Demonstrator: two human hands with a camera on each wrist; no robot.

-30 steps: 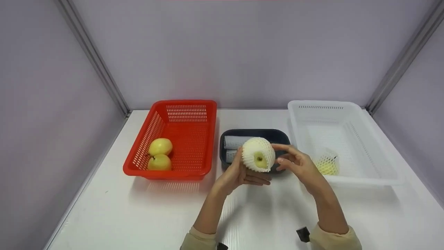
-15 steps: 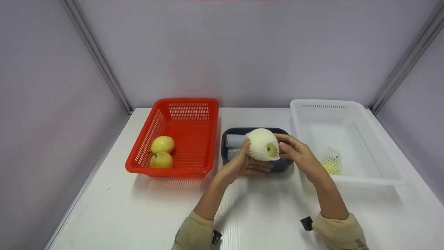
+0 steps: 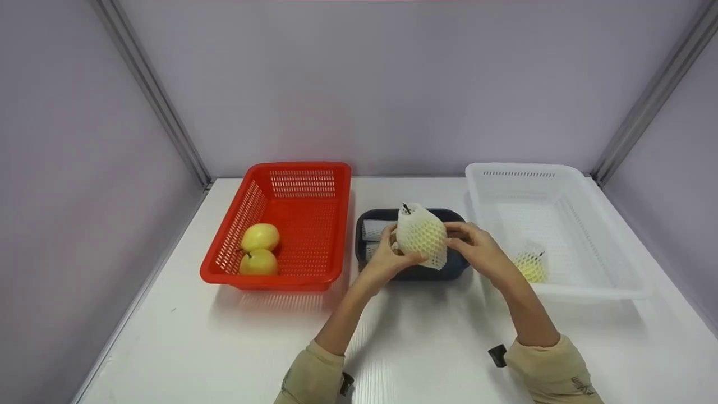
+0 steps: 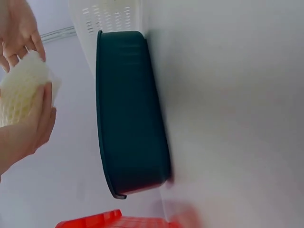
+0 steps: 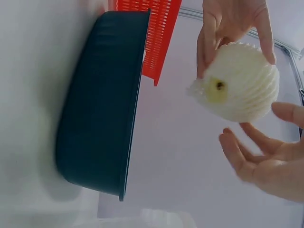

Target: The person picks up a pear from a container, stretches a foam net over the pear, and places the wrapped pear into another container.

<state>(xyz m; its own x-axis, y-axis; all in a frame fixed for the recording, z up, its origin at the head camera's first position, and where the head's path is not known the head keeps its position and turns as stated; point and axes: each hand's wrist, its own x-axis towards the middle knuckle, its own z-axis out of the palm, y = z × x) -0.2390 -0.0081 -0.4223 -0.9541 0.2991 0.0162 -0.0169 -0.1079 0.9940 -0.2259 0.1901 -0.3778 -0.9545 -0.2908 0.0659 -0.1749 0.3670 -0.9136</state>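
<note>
A yellow pear (image 3: 423,233) in a white foam net is held up above the dark blue tray (image 3: 418,273). My left hand (image 3: 387,261) grips it from the left, thumb across the near side. Its dark stem pokes out at the top in the head view. From the right, my right hand (image 3: 477,249) has its thumb and forefinger at the net. The right wrist view shows the right hand's fingers (image 5: 240,154) loosely bent beside the pear (image 5: 244,83), with a bare yellow end and dark spot showing through the net.
Rolled foam nets (image 3: 377,229) lie in the tray's left part. On the left, a red basket (image 3: 336,224) holds two bare pears (image 3: 259,249). A white basket (image 3: 611,247) on the right holds one netted pear (image 3: 530,266).
The netted pear has been turned over: its bare end faced the head camera, and now the stem points up and away. The left thumb has come to the front. Both hands stay above the tray.
</note>
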